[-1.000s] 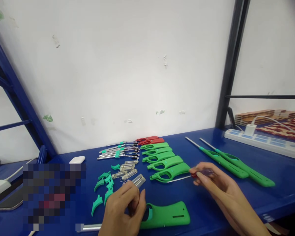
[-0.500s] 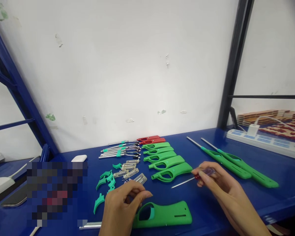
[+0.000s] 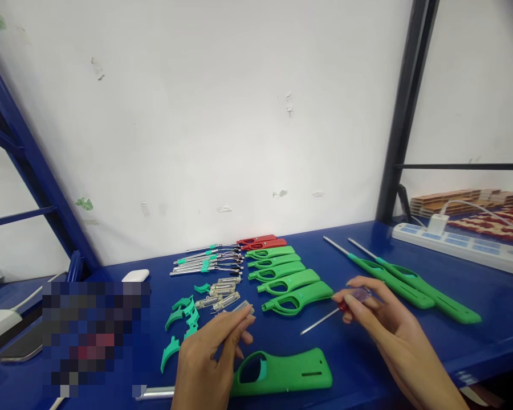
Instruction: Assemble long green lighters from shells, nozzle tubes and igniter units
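My right hand grips the red-purple translucent handle of a screwdriver, whose thin metal shaft points left and down above the table. My left hand has its thumb and fingers pressed together; what lies between them, if anything, is hidden. Below it lies an assembled green stick lighter with a silver tube, partly covered by my hand and wrist. Clear fuel tanks lie just beyond my left fingertips. Teal triggers are scattered left of that hand.
Green lighter housings and red ones form a column beyond my hands. Silver tubes with wires lie left of them. Two green stick lighters rest at right, before a white power strip. A blurred patch covers the left.
My left fingertips have lifted slightly away from the lighter and straightened toward the fuel tanks. The screwdriver's tip has dipped a little; my right hand has hardly moved.
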`<state>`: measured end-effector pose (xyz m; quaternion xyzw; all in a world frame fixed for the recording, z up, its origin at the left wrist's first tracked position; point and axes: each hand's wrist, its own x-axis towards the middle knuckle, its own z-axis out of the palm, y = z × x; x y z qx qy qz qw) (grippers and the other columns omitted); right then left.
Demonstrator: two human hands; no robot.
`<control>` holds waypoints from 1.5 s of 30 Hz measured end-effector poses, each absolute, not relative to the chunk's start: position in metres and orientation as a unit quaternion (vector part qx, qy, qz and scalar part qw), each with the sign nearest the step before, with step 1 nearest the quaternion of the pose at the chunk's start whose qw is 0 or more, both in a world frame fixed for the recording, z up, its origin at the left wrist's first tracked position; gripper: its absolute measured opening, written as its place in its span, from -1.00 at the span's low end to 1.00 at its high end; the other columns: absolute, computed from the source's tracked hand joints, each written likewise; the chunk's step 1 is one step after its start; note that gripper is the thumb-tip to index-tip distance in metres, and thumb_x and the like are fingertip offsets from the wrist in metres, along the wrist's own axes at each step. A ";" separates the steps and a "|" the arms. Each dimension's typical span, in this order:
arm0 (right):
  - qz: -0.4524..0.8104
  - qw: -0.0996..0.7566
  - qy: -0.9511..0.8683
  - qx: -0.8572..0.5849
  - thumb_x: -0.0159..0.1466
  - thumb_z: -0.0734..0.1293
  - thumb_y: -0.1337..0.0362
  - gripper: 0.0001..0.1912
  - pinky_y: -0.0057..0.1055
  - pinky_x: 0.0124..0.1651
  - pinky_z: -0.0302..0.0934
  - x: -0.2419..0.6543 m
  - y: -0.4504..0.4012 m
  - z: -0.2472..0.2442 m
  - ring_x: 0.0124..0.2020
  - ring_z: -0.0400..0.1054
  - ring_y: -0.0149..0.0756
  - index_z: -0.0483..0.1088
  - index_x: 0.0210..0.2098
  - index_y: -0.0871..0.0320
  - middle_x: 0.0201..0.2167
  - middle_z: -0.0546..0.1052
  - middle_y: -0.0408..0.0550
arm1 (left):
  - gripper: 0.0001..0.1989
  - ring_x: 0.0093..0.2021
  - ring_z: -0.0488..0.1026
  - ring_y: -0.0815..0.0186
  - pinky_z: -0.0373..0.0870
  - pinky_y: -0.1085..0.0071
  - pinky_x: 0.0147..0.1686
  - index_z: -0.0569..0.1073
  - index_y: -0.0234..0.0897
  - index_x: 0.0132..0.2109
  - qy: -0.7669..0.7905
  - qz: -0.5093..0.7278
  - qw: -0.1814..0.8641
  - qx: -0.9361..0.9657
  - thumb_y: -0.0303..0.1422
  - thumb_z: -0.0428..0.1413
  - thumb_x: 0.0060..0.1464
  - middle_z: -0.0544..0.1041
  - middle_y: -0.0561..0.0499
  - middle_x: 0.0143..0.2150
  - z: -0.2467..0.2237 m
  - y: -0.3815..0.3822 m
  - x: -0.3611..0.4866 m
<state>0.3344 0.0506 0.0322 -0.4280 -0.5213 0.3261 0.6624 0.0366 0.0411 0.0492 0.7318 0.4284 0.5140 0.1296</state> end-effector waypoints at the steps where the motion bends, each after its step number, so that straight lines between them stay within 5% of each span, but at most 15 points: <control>1: 0.319 0.667 -0.522 -0.425 0.34 0.51 -0.06 -0.61 -0.46 -0.26 0.54 0.333 0.049 0.035 -0.34 0.59 -0.23 0.48 -0.01 0.05 -0.24 0.71 0.01 | -0.73 -0.49 0.58 0.45 0.55 0.61 -0.44 0.68 -0.01 0.10 0.420 0.515 0.128 0.736 -0.34 0.12 0.42 0.71 0.14 -0.30 0.048 0.040 0.038; 8: 0.181 0.738 -0.530 -0.377 0.43 0.47 0.12 -0.83 -0.44 -0.20 0.57 0.298 0.034 0.049 -0.30 0.62 -0.26 0.47 -0.05 -0.03 -0.24 0.70 -0.08 | -0.83 -0.30 0.69 0.44 0.57 0.66 -0.25 0.66 -0.01 -0.08 0.393 0.498 0.104 0.766 -0.42 0.21 0.36 0.74 0.21 -0.20 0.045 0.038 0.053; 15: 0.196 0.735 -0.577 -0.298 0.48 0.43 0.24 -0.88 -0.42 -0.22 0.58 0.282 0.031 0.044 -0.27 0.66 -0.24 0.48 0.00 -0.08 -0.22 0.71 -0.10 | -0.81 -0.16 0.72 0.36 0.59 0.58 -0.07 0.64 -0.05 -0.05 0.371 0.481 0.081 0.790 -0.49 0.21 0.35 0.74 0.14 -0.14 0.041 0.041 0.053; 31: 0.193 0.717 -0.584 -0.327 0.48 0.43 0.23 -0.89 -0.53 -0.23 0.55 0.284 0.027 0.043 -0.31 0.64 -0.34 0.49 -0.02 -0.10 -0.21 0.71 -0.16 | -0.75 -0.14 0.66 0.39 0.55 0.56 -0.04 0.59 -0.04 0.03 0.331 0.460 0.042 0.823 -0.51 0.18 0.37 0.70 0.14 -0.13 0.039 0.042 0.055; 40: 0.185 0.723 -0.582 -0.323 0.46 0.44 0.21 -0.92 -0.44 -0.30 0.58 0.285 0.027 0.042 -0.31 0.66 -0.24 0.54 -0.05 -0.09 -0.24 0.72 -0.12 | -0.76 -0.16 0.67 0.33 0.58 0.49 -0.08 0.60 -0.07 0.03 0.327 0.462 0.044 0.823 -0.51 0.15 0.39 0.70 0.06 -0.14 0.037 0.039 0.056; 45: 0.182 0.724 -0.582 -0.321 0.46 0.45 0.20 -0.86 -0.43 -0.27 0.59 0.282 0.023 0.044 -0.32 0.66 -0.23 0.58 0.01 -0.13 -0.24 0.73 -0.13 | -0.63 -0.17 0.67 0.40 0.57 0.56 -0.09 0.51 0.00 0.18 0.322 0.457 0.044 0.828 -0.53 0.18 0.35 0.71 0.15 -0.12 0.041 0.037 0.055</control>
